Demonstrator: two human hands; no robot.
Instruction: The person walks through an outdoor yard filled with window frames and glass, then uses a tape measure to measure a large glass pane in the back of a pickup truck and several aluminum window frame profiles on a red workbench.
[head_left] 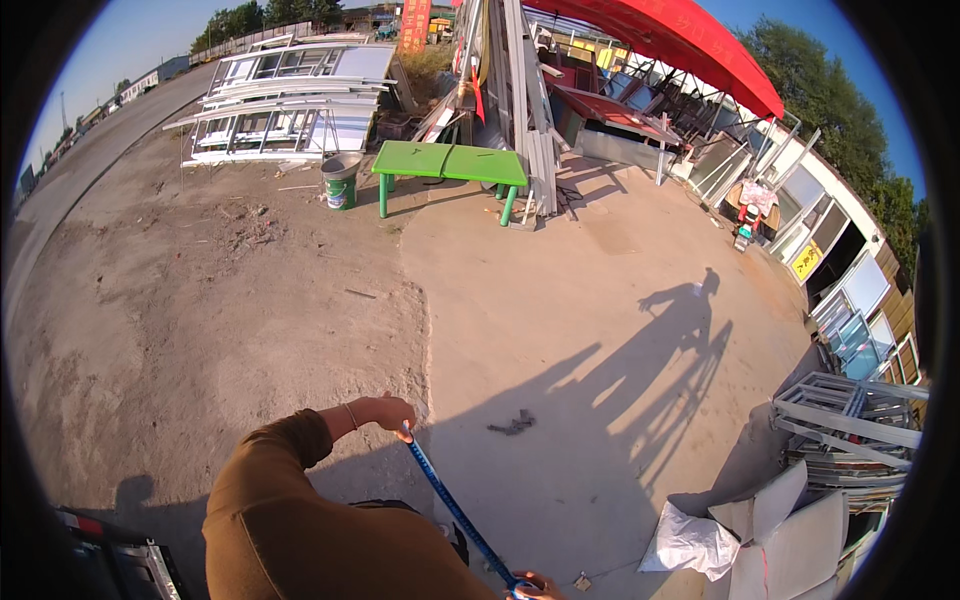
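Observation:
My left hand (pixel 386 412) is held out in front, its fingers closed on the end of a tape measure (pixel 452 506) with a blue blade. A thin band circles that wrist, below a brown sleeve (pixel 300 520). From there the blade slants down to the right, straight and drawn out. At the lower edge, my right hand (pixel 540 588) grips the other end of the tape measure; most of that hand is cut off by the picture's rim.
A green table (pixel 450 162) stands ahead, beside a bucket (pixel 341 185). White frames (pixel 290 100) are stacked far left; long metal profiles (pixel 520 110) lean behind the table. At right lie metal frames (pixel 850 415) and a white sack (pixel 690 540). A motorbike (pixel 750 215) is parked farther off.

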